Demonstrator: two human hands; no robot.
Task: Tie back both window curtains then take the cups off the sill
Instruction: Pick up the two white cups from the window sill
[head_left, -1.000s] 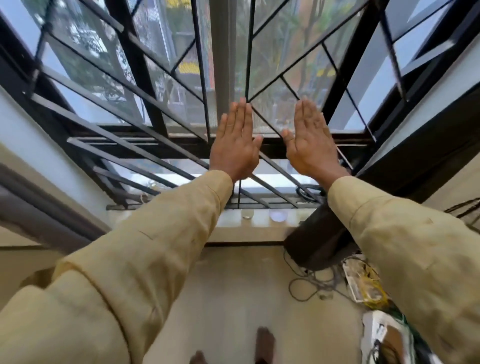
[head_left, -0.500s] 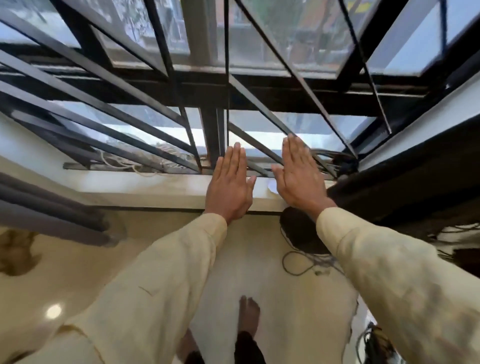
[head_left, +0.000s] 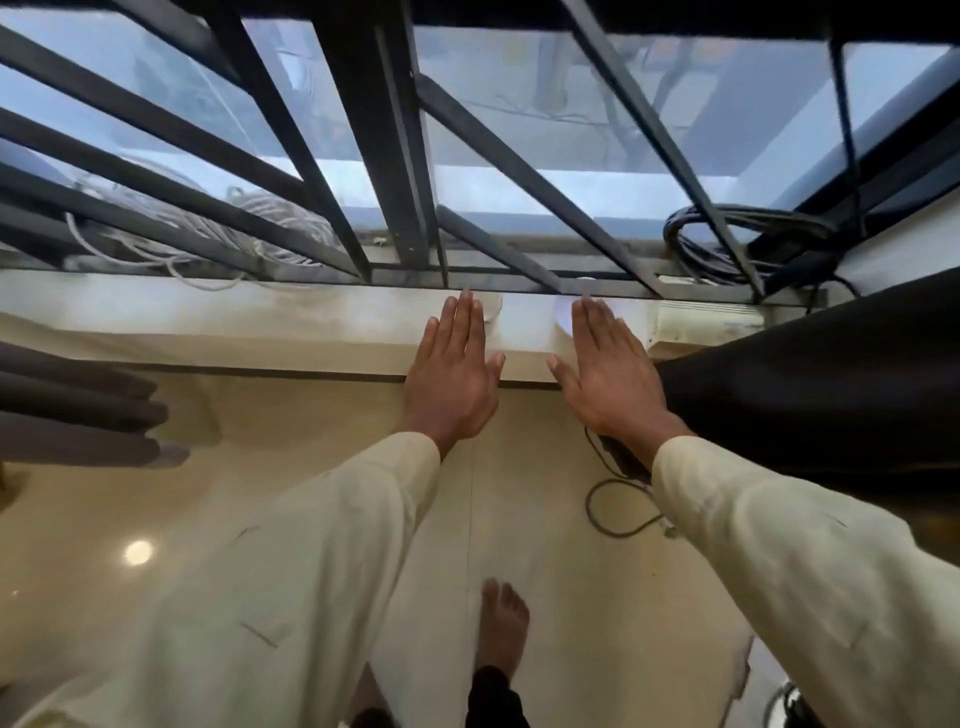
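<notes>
1. Hands: I had the left hand (head_left: 452, 374) and the right hand (head_left: 605, 374) flat over the sill (head_left: 260, 317), fingers straight and together, gripping nothing. I could not tell whether they touched the sill.
2. Cups: both stood on the sill, in the gap ahead of the hands. The left cup (head_left: 492, 313) showed just right of the left fingertips. The right cup (head_left: 563, 325) was partly hidden by the right index finger. Each cup lay nearest its own hand.
3. Curtains: the left curtain (head_left: 78, 410) hung well apart to the left. The right curtain (head_left: 810, 374) hung just beside the right wrist. I could not tell whether either was tied.
</notes>
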